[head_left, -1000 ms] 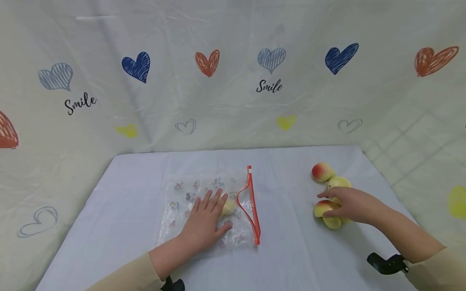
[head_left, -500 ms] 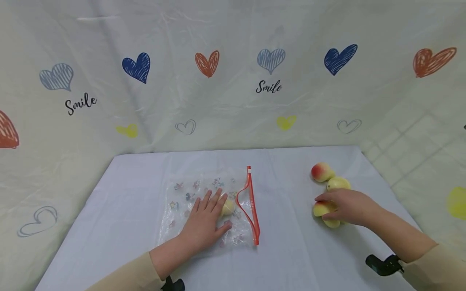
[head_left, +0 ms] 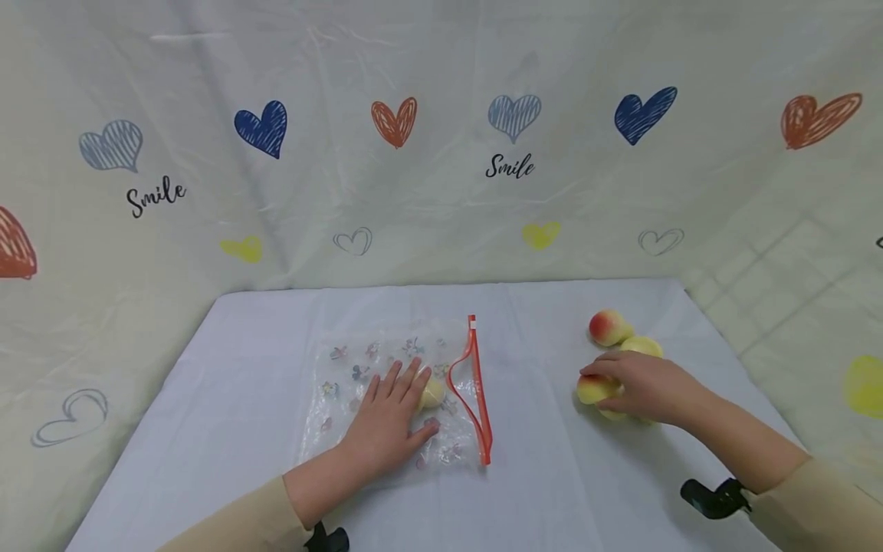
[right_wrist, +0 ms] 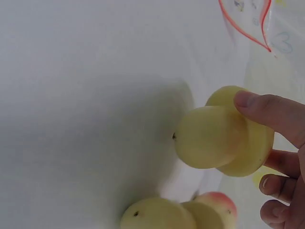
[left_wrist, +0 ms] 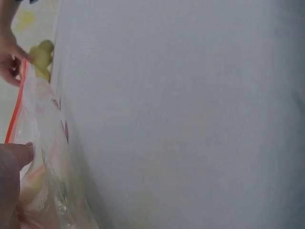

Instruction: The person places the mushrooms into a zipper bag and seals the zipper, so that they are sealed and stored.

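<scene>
A clear patterned zip bag with an orange-red edge lies flat, its mouth facing right and parted. My left hand rests spread on it, beside a yellow peach inside. Over at the right, my right hand grips a red-and-yellow peach between thumb and fingers. Seen from the right wrist, the thumb presses the gripped peach, and another peach sits against it, largely hidden from the head view by the hand.
Behind the right hand are a red-blushed peach and a yellow one, close together. A white cloth covers the table, and a curtain printed with hearts hangs behind it.
My right hand has closed round the red-and-yellow peach and moved slightly left with it; a peach beneath has shifted left too. My left hand has stayed on the bag.
</scene>
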The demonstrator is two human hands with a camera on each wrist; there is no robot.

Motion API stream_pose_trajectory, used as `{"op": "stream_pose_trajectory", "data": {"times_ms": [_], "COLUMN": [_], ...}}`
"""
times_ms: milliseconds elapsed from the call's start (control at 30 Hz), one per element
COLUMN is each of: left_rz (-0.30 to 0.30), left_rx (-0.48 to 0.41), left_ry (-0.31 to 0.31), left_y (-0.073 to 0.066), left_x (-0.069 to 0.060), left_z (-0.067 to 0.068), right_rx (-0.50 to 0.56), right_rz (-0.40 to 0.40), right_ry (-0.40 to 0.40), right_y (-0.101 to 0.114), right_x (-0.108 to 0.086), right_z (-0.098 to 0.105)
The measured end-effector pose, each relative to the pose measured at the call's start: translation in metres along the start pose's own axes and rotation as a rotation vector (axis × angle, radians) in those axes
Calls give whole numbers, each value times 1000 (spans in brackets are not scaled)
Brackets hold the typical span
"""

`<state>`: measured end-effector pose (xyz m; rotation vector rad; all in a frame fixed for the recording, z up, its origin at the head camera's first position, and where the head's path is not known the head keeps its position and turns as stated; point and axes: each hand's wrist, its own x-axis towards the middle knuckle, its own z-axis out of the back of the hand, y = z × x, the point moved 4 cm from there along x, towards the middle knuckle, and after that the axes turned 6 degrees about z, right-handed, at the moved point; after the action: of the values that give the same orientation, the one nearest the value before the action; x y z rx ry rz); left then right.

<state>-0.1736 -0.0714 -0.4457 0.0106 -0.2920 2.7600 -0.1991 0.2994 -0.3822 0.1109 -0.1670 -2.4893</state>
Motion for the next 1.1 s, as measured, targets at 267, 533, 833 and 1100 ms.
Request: {"op": "stream_pose_trajectory", "data": {"times_ms": [267, 533, 833, 1100], "left_rz": [-2, 9, -1, -9], "left_rx": [13, 6, 9, 4], "left_ry": [12, 17, 2, -11], "left_y": [2, 1, 2, 1], "left_x": [0, 1, 1, 0], "left_z": [-1, 1, -1, 0], "right_rx": [11, 98, 150, 191], "right_rz": [77, 113, 215, 221], "right_ry": [-33, 4, -37, -33], "right_y": [22, 58, 91, 96], "right_x": [26, 69, 106, 121], "right_z": [3, -8, -19, -34]}}
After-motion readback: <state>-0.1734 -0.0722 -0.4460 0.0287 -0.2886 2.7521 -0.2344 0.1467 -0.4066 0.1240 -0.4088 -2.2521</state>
